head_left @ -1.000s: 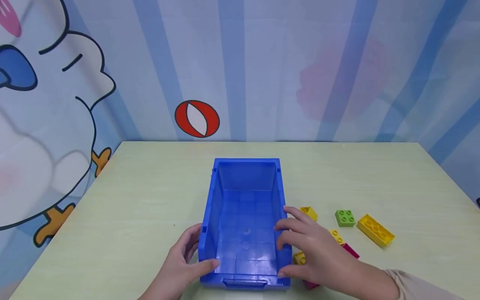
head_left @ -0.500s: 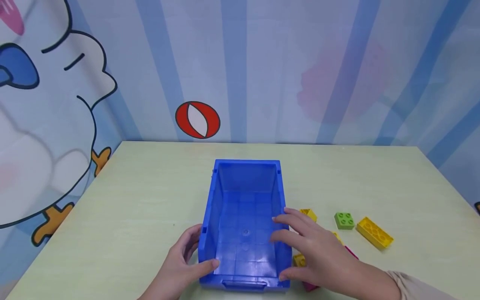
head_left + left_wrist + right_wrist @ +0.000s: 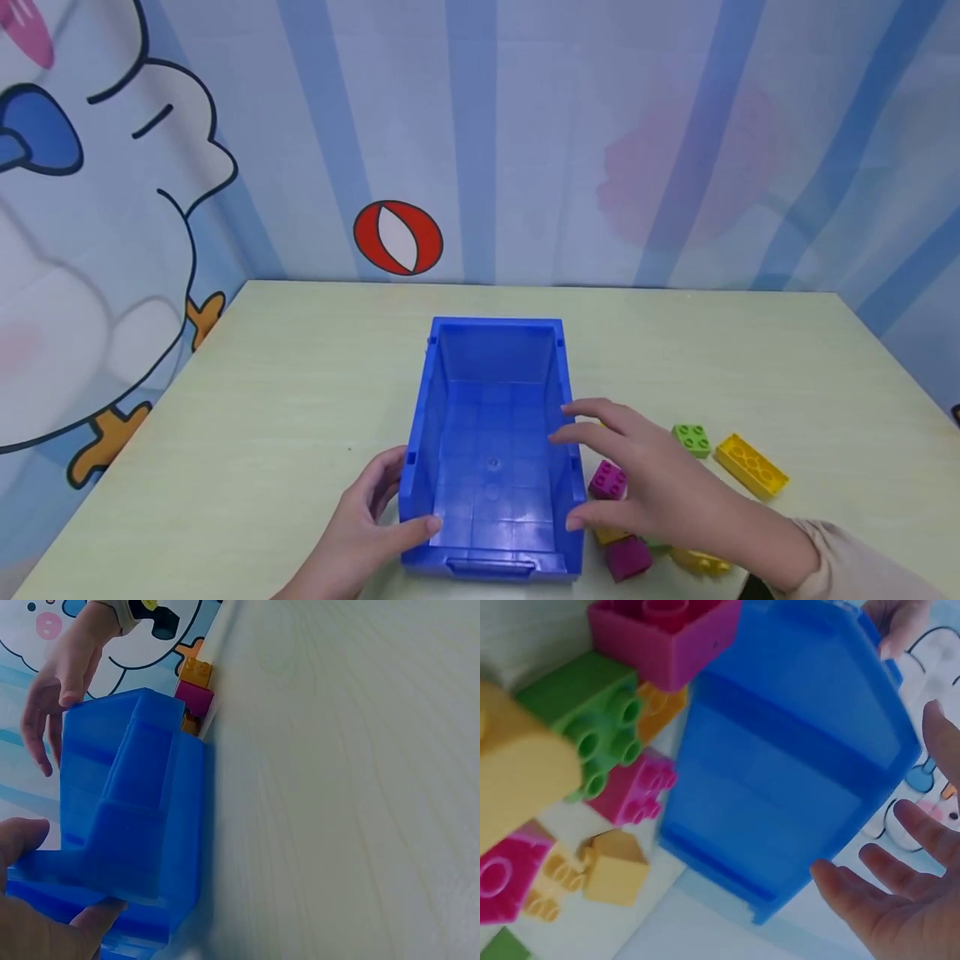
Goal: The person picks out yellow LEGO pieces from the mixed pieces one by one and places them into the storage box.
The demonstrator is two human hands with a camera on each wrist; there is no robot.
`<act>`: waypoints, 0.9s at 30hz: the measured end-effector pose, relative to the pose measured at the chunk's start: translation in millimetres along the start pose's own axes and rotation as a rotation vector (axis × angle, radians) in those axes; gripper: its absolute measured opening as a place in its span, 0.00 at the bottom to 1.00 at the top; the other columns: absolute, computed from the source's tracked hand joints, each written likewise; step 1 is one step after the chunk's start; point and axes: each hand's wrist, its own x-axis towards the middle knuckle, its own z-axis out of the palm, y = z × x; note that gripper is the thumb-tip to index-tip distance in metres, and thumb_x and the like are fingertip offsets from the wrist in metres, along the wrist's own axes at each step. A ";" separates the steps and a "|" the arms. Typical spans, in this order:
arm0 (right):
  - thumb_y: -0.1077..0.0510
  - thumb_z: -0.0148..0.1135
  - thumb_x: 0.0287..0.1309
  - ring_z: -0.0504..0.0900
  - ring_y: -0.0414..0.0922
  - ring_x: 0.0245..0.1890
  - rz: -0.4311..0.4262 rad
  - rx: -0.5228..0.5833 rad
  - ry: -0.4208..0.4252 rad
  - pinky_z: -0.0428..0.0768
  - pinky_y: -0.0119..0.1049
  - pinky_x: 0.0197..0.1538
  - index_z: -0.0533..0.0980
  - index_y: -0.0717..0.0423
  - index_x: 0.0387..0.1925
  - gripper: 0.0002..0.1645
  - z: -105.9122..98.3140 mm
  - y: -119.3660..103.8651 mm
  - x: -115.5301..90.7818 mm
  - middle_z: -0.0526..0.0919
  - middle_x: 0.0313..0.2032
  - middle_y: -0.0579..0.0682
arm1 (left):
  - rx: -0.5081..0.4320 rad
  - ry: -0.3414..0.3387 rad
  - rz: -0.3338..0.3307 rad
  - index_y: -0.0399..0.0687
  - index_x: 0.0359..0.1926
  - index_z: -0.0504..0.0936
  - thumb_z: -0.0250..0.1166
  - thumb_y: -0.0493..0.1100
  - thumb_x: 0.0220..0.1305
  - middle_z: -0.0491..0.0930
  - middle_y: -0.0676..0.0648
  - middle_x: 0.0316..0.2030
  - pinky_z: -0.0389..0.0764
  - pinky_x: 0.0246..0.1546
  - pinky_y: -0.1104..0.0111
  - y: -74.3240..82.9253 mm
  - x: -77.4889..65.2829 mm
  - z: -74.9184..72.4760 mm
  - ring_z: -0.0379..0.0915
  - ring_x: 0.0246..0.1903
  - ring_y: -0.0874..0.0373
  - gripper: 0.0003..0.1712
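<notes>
We saw the blue bin (image 3: 491, 425) upright on the table (image 3: 322, 358), lower centre of the frame, its mouth upward. The left hand (image 3: 367, 521) pinched its left wall, thumb inside, fingers outside, probably to steady it. The right hand (image 3: 648, 467) had its fingers spread and relaxed, grasping nothing, by the right rim; toy bricks (image 3: 752, 467) lay lower right around that hand, a placement we judged handy for reach.

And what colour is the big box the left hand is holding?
The box is plain blue; the head view shows it best.
</notes>
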 end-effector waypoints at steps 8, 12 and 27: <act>0.34 0.62 0.35 0.72 0.46 0.50 0.035 0.087 0.015 0.78 0.45 0.44 0.71 0.43 0.49 0.36 -2.2 18.7 2.8 0.72 0.52 0.47 | 0.001 -0.005 -0.003 0.49 0.57 0.63 0.71 0.47 0.39 0.69 0.42 0.54 0.56 0.59 0.48 0.0 0.3 -0.6 0.59 0.58 0.46 0.42; 0.34 0.60 0.39 0.74 0.47 0.47 0.043 0.044 0.036 0.78 0.47 0.43 0.71 0.45 0.48 0.33 -6.1 29.5 5.7 0.73 0.51 0.49 | 0.000 -0.005 0.006 0.49 0.57 0.63 0.71 0.47 0.39 0.68 0.42 0.55 0.55 0.59 0.48 -1.3 0.7 -0.4 0.59 0.58 0.46 0.42; 0.55 0.65 0.44 0.75 0.50 0.42 0.189 -0.085 -0.025 0.80 0.44 0.36 0.74 0.51 0.42 0.20 -15.2 69.0 22.6 0.77 0.43 0.52 | -0.032 0.011 0.073 0.47 0.55 0.65 0.70 0.36 0.39 0.71 0.41 0.51 0.59 0.59 0.53 -4.2 1.0 1.4 0.64 0.54 0.50 0.38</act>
